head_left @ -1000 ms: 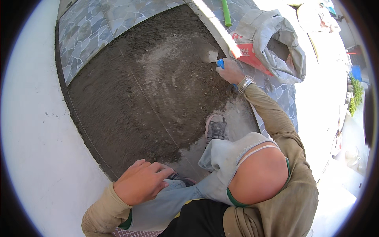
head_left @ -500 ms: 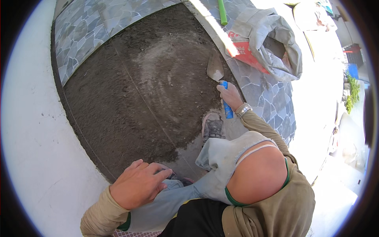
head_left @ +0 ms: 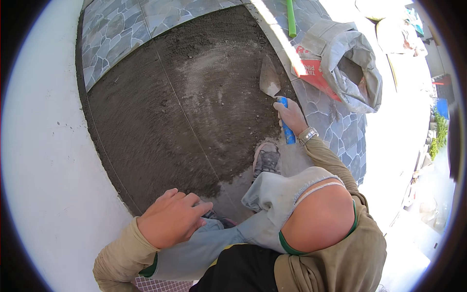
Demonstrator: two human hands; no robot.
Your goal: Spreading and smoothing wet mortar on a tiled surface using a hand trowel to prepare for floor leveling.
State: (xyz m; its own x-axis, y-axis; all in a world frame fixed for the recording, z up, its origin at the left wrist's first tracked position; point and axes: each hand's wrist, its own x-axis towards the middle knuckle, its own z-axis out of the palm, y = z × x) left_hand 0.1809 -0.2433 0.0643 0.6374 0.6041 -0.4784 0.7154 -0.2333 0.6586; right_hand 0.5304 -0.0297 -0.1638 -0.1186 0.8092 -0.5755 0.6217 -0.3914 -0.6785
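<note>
My right hand (head_left: 291, 117) is wrapped around the blue handle of a pointing trowel (head_left: 269, 80). Its grey, mortar-smeared blade lies over the dark mortar bed (head_left: 214, 112) by the bed's right edge, tip pointing away from me. Over my left knee hangs my left hand (head_left: 171, 218), nothing in it, its fingers loosely bent and a little apart. A thin string line (head_left: 181, 104) runs lengthwise across the mortar, and another follows the left wall.
Stone-patterned tiles (head_left: 109, 46) border the mortar at the far side and right. An opened grey-and-red sack (head_left: 326, 53) stands on the right tiles, near a green tube (head_left: 291, 19). A white wall (head_left: 44, 146) rises on the left. My shoe (head_left: 266, 158) rests at the mortar's near edge.
The scene has shifted slightly right and down in view. My right hand keeps its grip on the trowel, which stays near the mortar's right edge. My left fingers are bent a bit more.
</note>
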